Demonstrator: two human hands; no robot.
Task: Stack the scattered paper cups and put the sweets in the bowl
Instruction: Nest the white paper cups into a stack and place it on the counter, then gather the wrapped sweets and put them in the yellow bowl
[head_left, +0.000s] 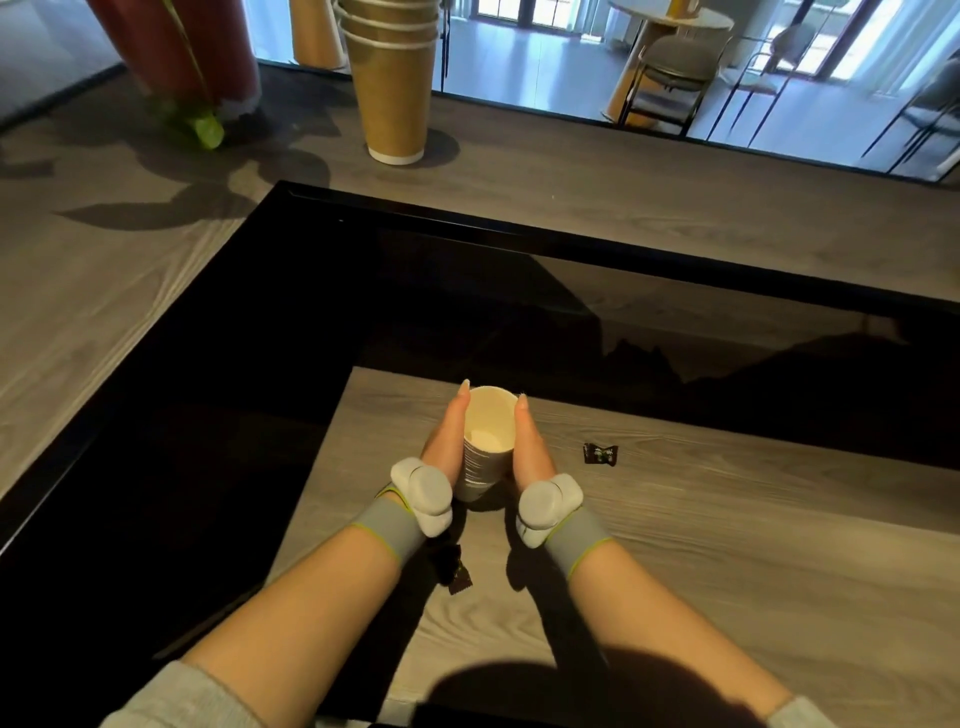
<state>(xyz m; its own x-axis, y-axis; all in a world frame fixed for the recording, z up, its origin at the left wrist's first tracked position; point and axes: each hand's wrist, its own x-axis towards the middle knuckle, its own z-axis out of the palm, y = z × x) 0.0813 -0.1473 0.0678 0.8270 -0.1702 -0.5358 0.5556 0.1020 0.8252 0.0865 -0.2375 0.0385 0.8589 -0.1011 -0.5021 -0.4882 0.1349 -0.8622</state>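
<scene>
A nested stack of white ribbed paper cups (485, 447) stood upright, mouth upward, on the grey wood-grain tabletop (727, 545), flanked by the straight fingers of the left hand (441, 449) and the right hand (530, 449). A small dark-wrapped sweet (600, 453) lay flat near the stack's right. A second dark-wrapped sweet (458, 574) lay nearer the viewer, partly hidden by the left wrist. A tall stack of brown paper cups (392, 78) stood upright, well apart at the far side.

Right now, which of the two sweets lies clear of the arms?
The far sweet, lying in the open right of the white cup stack; the near sweet is half hidden beneath the left wrist.
</scene>
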